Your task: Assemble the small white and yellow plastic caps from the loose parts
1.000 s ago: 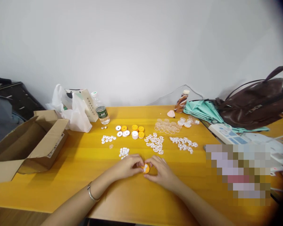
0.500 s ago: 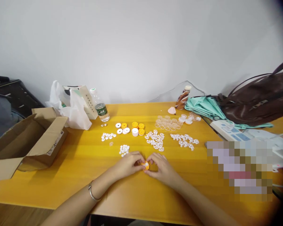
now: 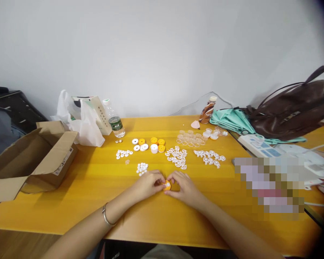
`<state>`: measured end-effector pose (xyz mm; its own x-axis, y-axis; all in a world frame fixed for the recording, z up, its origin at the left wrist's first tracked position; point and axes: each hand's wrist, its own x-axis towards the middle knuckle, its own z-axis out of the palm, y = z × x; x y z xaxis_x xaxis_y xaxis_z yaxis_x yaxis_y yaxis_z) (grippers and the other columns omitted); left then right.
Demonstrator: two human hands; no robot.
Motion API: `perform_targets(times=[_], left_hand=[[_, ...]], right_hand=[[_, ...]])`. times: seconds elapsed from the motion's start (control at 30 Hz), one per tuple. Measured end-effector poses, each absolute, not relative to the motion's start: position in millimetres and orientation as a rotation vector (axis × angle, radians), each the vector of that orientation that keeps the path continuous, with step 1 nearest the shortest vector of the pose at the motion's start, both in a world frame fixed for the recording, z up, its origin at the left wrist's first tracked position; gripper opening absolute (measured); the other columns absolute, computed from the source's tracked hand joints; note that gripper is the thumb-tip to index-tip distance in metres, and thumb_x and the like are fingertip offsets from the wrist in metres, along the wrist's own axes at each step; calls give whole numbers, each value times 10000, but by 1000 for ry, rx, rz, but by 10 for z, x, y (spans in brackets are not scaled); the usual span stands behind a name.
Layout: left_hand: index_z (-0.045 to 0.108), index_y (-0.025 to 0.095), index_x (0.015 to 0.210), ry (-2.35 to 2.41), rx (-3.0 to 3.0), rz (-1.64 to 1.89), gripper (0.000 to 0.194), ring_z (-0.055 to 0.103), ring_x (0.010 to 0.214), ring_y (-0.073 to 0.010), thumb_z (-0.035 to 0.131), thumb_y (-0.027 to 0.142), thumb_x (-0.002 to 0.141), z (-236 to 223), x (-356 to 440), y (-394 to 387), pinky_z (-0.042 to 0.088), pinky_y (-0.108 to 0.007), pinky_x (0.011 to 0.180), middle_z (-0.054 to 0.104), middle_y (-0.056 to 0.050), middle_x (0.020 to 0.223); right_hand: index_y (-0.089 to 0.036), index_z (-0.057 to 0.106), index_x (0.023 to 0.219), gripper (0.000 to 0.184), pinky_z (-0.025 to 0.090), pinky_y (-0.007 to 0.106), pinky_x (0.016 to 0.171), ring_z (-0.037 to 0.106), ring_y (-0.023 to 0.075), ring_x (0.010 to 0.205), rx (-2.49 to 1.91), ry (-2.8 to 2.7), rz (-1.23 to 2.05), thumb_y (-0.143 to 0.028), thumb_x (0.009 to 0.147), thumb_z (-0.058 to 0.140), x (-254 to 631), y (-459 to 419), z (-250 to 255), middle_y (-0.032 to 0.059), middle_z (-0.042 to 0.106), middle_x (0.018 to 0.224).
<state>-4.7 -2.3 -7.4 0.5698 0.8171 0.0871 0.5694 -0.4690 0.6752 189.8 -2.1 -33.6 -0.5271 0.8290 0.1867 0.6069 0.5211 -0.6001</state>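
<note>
Round orange and white plastic cups mid-way across a yellow wooden table.
Before the cups lie small round white pieces; to their right, white openwork plastic pieces, with clear plastic rings behind. An open brown cardboard box stands left, a brown leather bag far right.

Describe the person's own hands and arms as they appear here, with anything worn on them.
Both the left hand and the right hand are bare, with no gloves. The forearms show no sleeves. Around the left wrist sits a thin, silvery bangle with a small raised detail near its top; no band shows on the right wrist.
</note>
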Motion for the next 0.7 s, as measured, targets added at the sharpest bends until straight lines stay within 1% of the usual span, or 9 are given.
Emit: perform_targets(times=[0.1, 0.17, 0.33, 0.5, 0.7], left_hand=[[636, 152, 782, 1102, 2222, 542, 75, 541, 670, -112, 579, 198, 797, -90, -50, -7, 411, -204, 617, 597, -26, 787], [638, 154, 774, 1094, 2232, 540, 67, 548, 682, -118, 582, 187, 788, -96, -48, 8, 414, -209, 627, 600, -28, 789], [635, 156, 749, 1063, 2194, 534, 45, 546, 672, -115, 593, 165, 762, -112, -39, 47, 414, -199, 610, 587, -21, 767], [649, 159, 758, 1070, 2186, 570, 72, 543, 666, -116, 581, 170, 777, -165, -41, 33, 406, -200, 602, 588, -27, 770], [666, 167, 802, 1101, 2238, 546, 97, 565, 748, -139, 570, 165, 813, -89, -17, -46, 421, -220, 687, 609, -40, 814]], right_hand=[[-247, 568, 941, 278, 367, 316, 746, 536, 186, 846, -1173, -2344, 639, -393, 731, 679, 1897, -20, -334, 9, 584, 862], [-258, 583, 952, 273, 367, 312, 746, 538, 187, 857, -1174, -2358, 627, -386, 732, 681, 1895, -18, -328, 10, 589, 874], [-254, 601, 913, 244, 358, 302, 728, 539, 182, 842, -1193, -2370, 635, -391, 730, 687, 1892, -22, -288, 11, 591, 864], [-246, 606, 887, 241, 349, 300, 724, 541, 187, 848, -1202, -2374, 657, -400, 725, 697, 1892, -24, -247, 14, 600, 875], [-241, 607, 870, 282, 353, 302, 727, 543, 186, 847, -1173, -2377, 651, -471, 723, 679, 1901, -9, -292, 16, 602, 871]])
